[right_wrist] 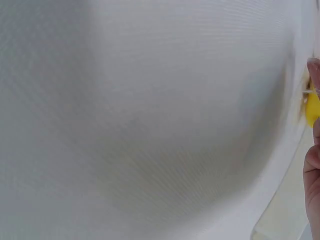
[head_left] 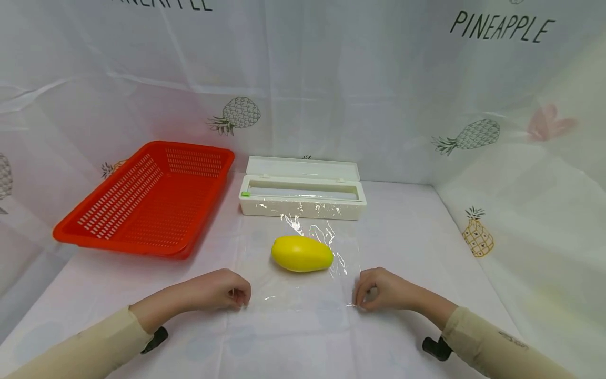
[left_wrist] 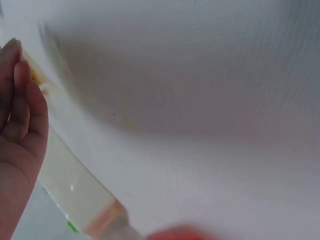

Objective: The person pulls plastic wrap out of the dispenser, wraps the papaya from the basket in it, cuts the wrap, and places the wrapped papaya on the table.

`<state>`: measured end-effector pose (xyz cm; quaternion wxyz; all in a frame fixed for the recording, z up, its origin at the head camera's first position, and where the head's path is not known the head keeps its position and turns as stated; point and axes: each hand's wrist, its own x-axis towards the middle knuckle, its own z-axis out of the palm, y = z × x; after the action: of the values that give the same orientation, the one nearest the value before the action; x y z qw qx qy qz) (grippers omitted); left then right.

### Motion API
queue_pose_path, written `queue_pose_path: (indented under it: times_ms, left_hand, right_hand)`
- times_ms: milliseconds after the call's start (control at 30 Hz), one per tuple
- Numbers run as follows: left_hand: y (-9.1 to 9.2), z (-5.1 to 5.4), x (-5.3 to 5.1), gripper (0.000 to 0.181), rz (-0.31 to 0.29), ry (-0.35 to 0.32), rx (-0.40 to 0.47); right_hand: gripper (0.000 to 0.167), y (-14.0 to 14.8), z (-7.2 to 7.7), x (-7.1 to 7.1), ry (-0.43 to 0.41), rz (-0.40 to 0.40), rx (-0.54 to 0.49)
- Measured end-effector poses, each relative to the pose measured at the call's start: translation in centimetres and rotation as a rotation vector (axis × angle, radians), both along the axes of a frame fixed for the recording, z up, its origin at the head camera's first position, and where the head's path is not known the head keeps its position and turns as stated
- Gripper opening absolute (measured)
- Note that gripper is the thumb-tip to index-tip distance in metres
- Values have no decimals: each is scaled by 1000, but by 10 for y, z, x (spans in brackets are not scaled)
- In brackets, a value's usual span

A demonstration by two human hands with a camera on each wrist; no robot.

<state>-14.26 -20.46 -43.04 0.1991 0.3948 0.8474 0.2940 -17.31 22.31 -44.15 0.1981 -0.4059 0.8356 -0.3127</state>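
A sheet of clear film stretches over the tabletop from the front of a white box toward the near side. On it lies a yellow, papaya-shaped fruit. My left hand pinches the film's near left corner between thumb and fingers; my right hand pinches the near right corner. In the left wrist view the left hand shows curled fingers at the left edge. The right wrist view catches part of the right hand, with the yellow fruit behind it.
A red perforated basket stands at the back left. The white box's lid is raised, and a roll sits inside. A pineapple-printed cloth hangs behind and at the sides.
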Motion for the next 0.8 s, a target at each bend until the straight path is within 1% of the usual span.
queue_pose_path:
  times_ms: [233, 333, 467, 567, 633, 733, 800]
  left_hand:
    - [-7, 13, 3, 21, 8, 57, 27]
    - [-9, 18, 2, 21, 13, 94, 33]
    - [-9, 24, -1, 21, 12, 143, 30]
    - [-8, 29, -3, 20, 22, 167, 26]
    - [-8, 33, -5, 21, 39, 181, 18]
    - [-8, 38, -7, 22, 83, 192, 2]
    - [-8, 41, -9, 24, 119, 200, 7]
  right_hand:
    - [20, 2, 10, 0, -19, -19, -4]
    - [22, 3, 16, 0, 7, -6, -13]
    - [25, 4, 24, -2, 68, 24, -49]
    - [26, 6, 31, -3, 114, 30, -66]
    - [26, 7, 35, -4, 139, 27, -69]
    - [23, 8, 40, -5, 176, 33, -84]
    - [19, 8, 43, -6, 203, 39, -102]
